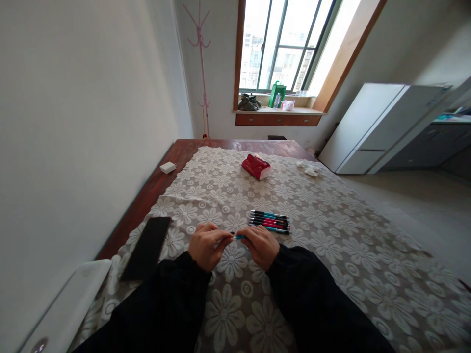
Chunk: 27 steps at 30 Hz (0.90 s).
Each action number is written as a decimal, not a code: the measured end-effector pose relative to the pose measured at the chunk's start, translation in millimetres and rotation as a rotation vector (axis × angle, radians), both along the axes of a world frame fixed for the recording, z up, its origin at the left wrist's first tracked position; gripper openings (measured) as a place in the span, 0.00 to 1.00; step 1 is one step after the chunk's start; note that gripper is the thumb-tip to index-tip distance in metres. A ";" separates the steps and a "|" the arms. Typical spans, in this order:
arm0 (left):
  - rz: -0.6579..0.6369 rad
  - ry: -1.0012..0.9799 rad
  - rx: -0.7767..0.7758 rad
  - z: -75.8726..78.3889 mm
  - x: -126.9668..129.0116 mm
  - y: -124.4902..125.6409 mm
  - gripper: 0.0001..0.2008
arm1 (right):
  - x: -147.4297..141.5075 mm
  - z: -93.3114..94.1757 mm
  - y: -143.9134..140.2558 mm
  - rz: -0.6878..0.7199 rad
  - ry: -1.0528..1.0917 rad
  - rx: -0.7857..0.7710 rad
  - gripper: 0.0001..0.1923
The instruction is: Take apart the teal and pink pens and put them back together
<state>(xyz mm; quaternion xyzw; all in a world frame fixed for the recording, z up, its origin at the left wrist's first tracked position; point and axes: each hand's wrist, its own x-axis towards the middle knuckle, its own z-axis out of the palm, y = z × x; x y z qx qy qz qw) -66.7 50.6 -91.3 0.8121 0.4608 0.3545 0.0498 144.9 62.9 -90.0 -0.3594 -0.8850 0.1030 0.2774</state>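
Head view: a blue pen [241,237] is held level between two bare hands, low over a surface [235,143] covered by a grey-and-white flowered tablecloth [226,311]. Its blue barrel is pinched by the fingers of the right hand [260,246], by which it is partly hidden. Its pale left end is pinched between the thumb and fingertips of the left hand [206,246]; a small dark piece shown there is too tiny to be made out. Both wrists are covered by black sleeves [309,289].

Just beyond the right hand, more pens [270,222] in blue, black and red are laid side by side in a row, their near edge partly covered by the knuckles. To the left of the left hand, a flat black tablet-like slab [146,249] is placed, and farther left and nearer, a white plastic object [69,306] is cut off by the frame. Well beyond the hands, a red tissue packet [255,167] is seen straight ahead, a white plug adapter [168,167] to the left, and crumpled white tissues [311,171] to the right.
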 end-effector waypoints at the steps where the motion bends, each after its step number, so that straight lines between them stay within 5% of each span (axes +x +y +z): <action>1: -0.006 -0.004 0.002 0.3 0.1 -0.1 0.05 | 0.3 -0.2 0.2 0.000 -0.010 0.009 0.08; 13: 0.060 -0.009 -0.037 1.8 1.5 -2.0 0.04 | 1.7 1.1 0.0 0.029 -0.072 0.019 0.08; 21: 0.054 -0.089 -0.089 0.2 0.9 -1.4 0.03 | 2.2 -1.8 1.3 -0.143 -0.010 0.010 0.06; 27: 0.092 -0.122 -0.105 -0.2 -0.2 -2.4 0.04 | 7.2 -0.1 4.6 -0.306 0.025 0.002 0.14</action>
